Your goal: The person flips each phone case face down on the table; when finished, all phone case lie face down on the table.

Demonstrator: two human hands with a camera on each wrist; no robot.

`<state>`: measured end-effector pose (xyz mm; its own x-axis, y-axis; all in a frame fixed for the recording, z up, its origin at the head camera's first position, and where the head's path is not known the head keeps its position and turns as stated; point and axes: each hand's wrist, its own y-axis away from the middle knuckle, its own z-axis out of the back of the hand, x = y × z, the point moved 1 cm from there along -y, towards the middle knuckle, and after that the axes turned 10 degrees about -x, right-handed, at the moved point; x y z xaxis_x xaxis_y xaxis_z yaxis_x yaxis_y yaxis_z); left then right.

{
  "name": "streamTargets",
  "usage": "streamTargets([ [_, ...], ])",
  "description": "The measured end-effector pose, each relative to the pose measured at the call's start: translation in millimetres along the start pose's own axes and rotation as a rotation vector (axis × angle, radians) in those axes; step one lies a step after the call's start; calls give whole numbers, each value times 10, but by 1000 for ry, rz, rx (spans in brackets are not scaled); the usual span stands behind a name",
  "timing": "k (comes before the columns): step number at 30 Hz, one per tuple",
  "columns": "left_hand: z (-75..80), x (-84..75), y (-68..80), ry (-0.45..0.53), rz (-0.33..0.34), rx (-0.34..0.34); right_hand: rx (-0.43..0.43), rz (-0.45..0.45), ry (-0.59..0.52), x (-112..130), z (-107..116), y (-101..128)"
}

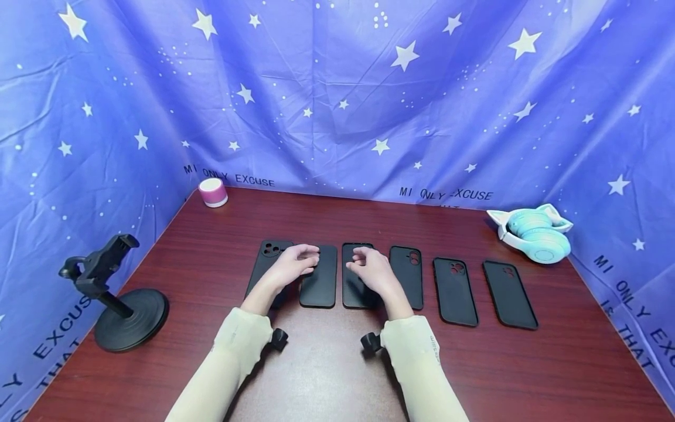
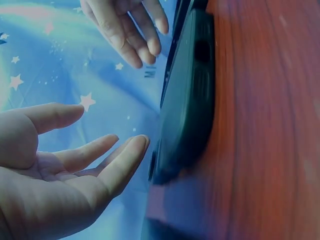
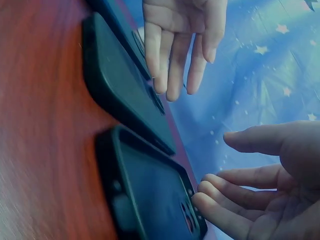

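Six black phone cases (image 1: 318, 276) lie in a row mid-tabletop; the left hand (image 1: 293, 265) and right hand (image 1: 370, 268) hover over the second and third, each grip loosely open, holding nothing. Best to lower fingertips onto one case's edges squarely

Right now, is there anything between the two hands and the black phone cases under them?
Nothing visible. The left hand and right hand hover open just above the middle phone cases, with only air between them.
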<state>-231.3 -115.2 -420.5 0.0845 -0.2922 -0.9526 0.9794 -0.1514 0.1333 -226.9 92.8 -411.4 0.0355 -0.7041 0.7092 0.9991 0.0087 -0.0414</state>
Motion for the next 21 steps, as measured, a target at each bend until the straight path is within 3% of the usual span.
streamTargets([
  [5, -164, -59, -58, -10, -7, 9, -12, -24, -2, -102, 128, -29],
  [13, -391, -153, -126, -14, 45, 24, -19, -97, 28, -233, 276, -58],
  [21, -533, -230, -156, -104, 59, 3, -19, -167, 58, -297, 332, -57],
])
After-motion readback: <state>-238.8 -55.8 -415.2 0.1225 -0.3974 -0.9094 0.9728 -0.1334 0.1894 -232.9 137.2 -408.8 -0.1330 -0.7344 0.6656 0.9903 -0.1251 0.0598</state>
